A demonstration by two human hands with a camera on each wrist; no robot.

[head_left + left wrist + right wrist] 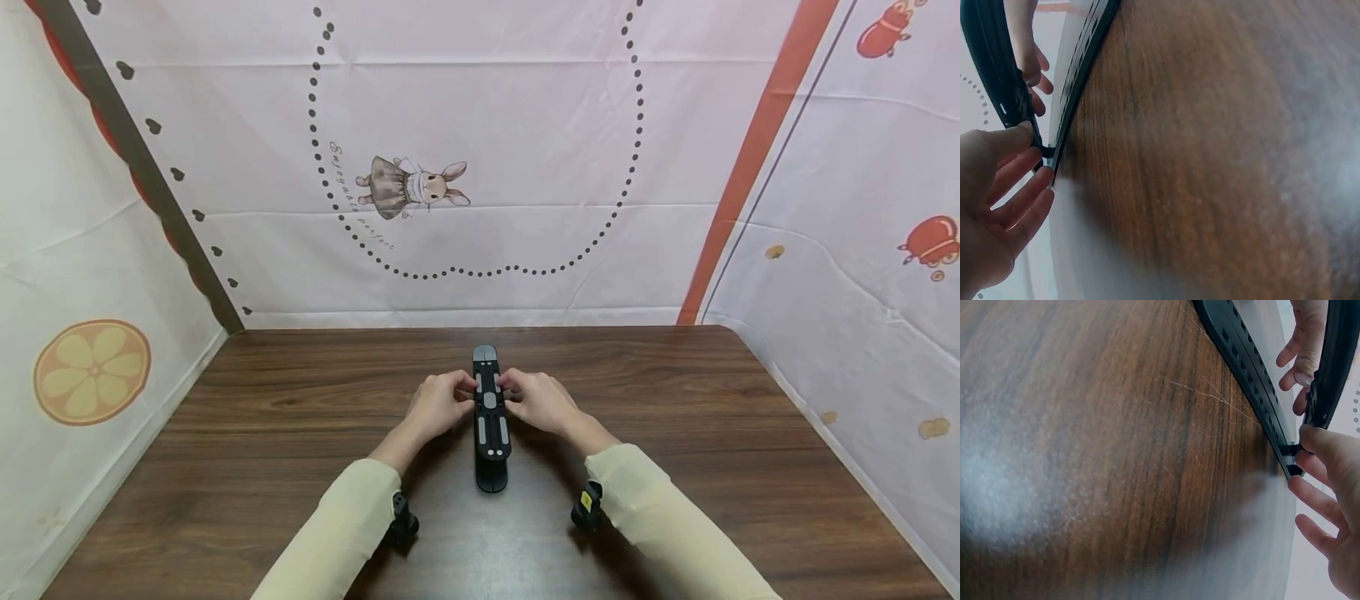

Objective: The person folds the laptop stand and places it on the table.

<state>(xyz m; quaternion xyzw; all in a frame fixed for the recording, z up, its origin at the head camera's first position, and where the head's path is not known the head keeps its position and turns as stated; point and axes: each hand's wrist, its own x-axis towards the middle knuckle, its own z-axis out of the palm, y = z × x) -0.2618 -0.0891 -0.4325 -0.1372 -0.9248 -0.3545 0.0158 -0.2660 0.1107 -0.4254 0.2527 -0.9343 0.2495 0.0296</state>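
A black folding laptop stand [491, 429] with grey pads lies lengthwise in front of me on the wooden table. Its upper bar [1340, 359] is tilted up from the lower bar [1244, 365], and the two meet at the far end. My left hand [437, 402] pinches the upper bar's left edge near that end, thumb [1013, 139] on it and the other fingers spread below. On the opposite edge, my right hand [542, 403] pinches the bar between thumb and index finger, its remaining fingers extended close to the lower bar.
The brown wooden table [300, 375] spreads out on both sides of the stand. A printed white cloth [525, 125] hangs behind the table's far edge and along both sides. Small black devices [402, 521] sit at both sleeve cuffs.
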